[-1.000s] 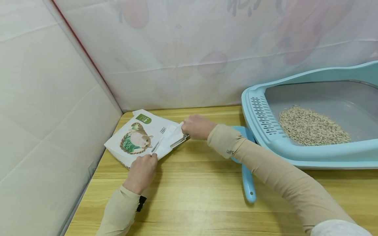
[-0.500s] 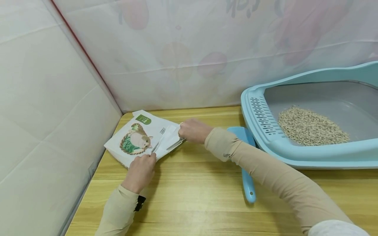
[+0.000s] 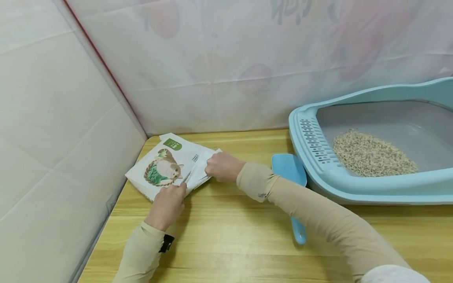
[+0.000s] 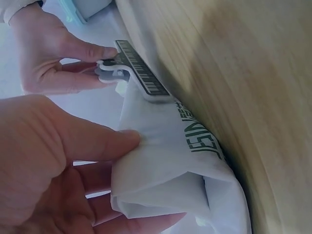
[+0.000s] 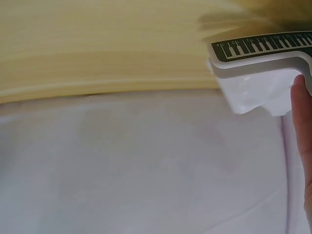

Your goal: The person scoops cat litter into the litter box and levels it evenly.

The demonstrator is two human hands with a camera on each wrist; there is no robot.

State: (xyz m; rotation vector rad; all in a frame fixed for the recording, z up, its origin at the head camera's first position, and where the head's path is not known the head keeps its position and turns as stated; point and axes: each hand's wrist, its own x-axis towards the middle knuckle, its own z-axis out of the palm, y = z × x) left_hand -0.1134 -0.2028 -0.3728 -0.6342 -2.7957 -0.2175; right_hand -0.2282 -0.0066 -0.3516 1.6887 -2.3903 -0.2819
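Note:
A white cat litter bag (image 3: 170, 165) with a cat picture lies flat in the table's left back corner, its mouth end folded over. My left hand (image 3: 166, 207) pinches the near end of that fold between thumb and fingers; the left wrist view shows the rolled layers of the bag (image 4: 156, 161). My right hand (image 3: 224, 166) pinches the handles of a white bag clip (image 4: 141, 73) with a piano-key pattern. The clip (image 5: 263, 51) lies across the folded edge, and a white flap of the bag (image 5: 253, 90) pokes out beneath it. In the head view the right hand hides the clip.
A light blue litter box (image 3: 354, 186) with a heap of pellet litter (image 3: 375, 155) stands on the right. Beside it lies a blue scoop (image 3: 288, 169), partly under the right forearm. Fabric walls (image 3: 212, 98) border the wooden table (image 3: 226, 236) at the back and left.
The right hand has moved left and a little nearer along the folded edge, taking the clip closer to the left hand. The left hand has hardly moved, still pinching the bag.

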